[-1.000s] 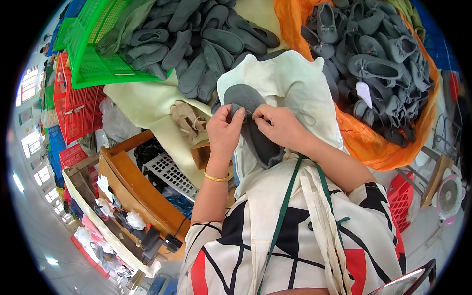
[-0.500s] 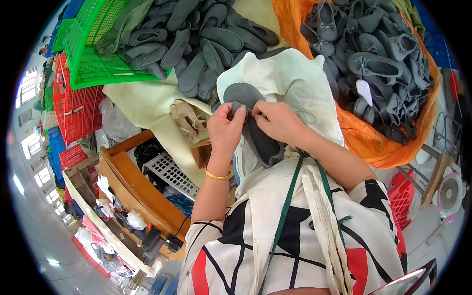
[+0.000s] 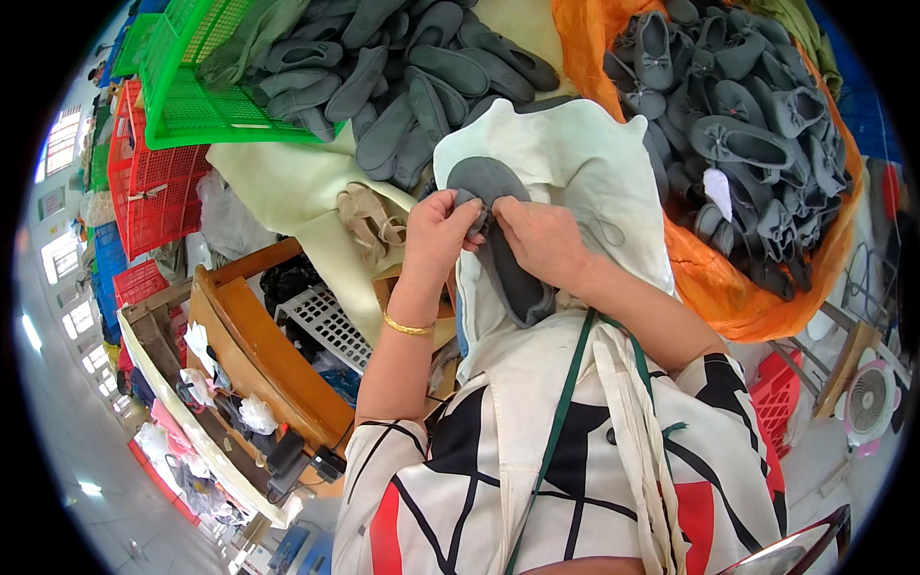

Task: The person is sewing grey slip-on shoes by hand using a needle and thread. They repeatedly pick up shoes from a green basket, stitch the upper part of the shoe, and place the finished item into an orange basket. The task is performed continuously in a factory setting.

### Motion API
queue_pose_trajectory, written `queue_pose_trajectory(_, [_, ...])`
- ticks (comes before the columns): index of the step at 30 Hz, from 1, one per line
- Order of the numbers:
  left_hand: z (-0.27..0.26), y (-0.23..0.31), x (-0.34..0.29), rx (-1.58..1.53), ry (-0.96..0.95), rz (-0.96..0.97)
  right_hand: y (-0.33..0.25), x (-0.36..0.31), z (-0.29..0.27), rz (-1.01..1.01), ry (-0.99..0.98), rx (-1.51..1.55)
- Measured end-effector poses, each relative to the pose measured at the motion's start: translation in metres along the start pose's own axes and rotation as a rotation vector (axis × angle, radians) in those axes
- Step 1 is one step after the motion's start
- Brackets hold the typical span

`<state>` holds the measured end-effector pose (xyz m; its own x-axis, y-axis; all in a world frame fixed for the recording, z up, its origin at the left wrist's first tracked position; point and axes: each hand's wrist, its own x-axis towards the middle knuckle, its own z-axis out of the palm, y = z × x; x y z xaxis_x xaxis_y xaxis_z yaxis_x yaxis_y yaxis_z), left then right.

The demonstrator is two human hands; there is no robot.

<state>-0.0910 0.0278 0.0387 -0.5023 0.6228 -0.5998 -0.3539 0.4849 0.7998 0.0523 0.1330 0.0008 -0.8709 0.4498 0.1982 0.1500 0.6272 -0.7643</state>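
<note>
A dark grey cloth slip-on shoe (image 3: 513,273) lies over my lap on a white cloth (image 3: 585,158), its rounded grey end away from me. My left hand (image 3: 439,228) is closed, pinching a small folded piece of grey cloth against the shoe between thumb and forefinger. Close against it, my right hand (image 3: 539,235) is closed in a fingertip pinch at the same spot. Its fingers now cover the thin needle that glinted there half a second ago. A fine dark loop of thread (image 3: 606,233) lies on the white cloth beside my right hand.
Grey shoes (image 3: 393,144) pile up ahead, beside a green basket (image 3: 206,120). An orange sack (image 3: 714,287) full of grey bow-trimmed shoes stands at right. Beige shoes (image 3: 369,220) lie left of my hands, above a wooden drawer (image 3: 264,350). A small fan (image 3: 870,398) sits far right.
My right fingertips have come in against the left ones, hiding the thin needle. The left fingers have curled in more. The view has shifted slightly; the shoe stays in place on the lap.
</note>
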Motion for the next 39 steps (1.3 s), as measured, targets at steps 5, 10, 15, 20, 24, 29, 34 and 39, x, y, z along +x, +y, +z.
queue_pose_trajectory(5, [0.000,-0.002,0.000,-0.046,-0.004,-0.006,0.006,0.002,-0.010,-0.036,-0.106,-0.007])
queue_pose_trajectory(10, [0.002,-0.002,0.000,-0.057,0.007,-0.001,0.008,0.006,-0.021,-0.045,-0.171,0.012])
queue_pose_trajectory(15, [0.003,0.000,-0.001,-0.056,0.001,-0.005,0.008,0.009,-0.027,-0.010,-0.240,0.008])
queue_pose_trajectory(20, [0.000,-0.002,0.001,-0.072,-0.022,-0.020,0.007,0.005,-0.016,-0.009,-0.134,0.044])
queue_pose_trajectory(24, [-0.002,-0.002,0.001,-0.133,-0.045,-0.052,0.004,0.002,-0.007,0.003,-0.076,0.031])
queue_pose_trajectory(29, [-0.005,-0.004,0.002,-0.226,-0.070,-0.077,0.001,-0.001,0.002,0.005,-0.056,-0.013])
queue_pose_trajectory(34, [-0.005,-0.008,0.003,-0.273,-0.062,-0.091,-0.008,0.006,0.001,0.168,-0.047,0.145])
queue_pose_trajectory(39, [-0.001,-0.013,0.002,-0.207,-0.037,-0.022,-0.008,0.026,-0.005,0.391,-0.136,0.505])
